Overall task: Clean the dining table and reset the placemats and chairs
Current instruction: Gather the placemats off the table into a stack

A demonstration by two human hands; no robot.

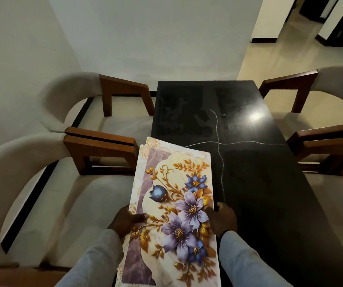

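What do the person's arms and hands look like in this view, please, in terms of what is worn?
Both arms wear long, light blue-grey sleeves of soft, plain fabric reaching the wrists. The left sleeve and right sleeve show no visible markings. The left hand and right hand are bare: no gloves, and no rings or watch can be seen.

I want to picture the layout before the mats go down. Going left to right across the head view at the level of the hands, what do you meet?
Near left chair → left hand → stacked floral placemats → right hand → dark table → right-side chair.
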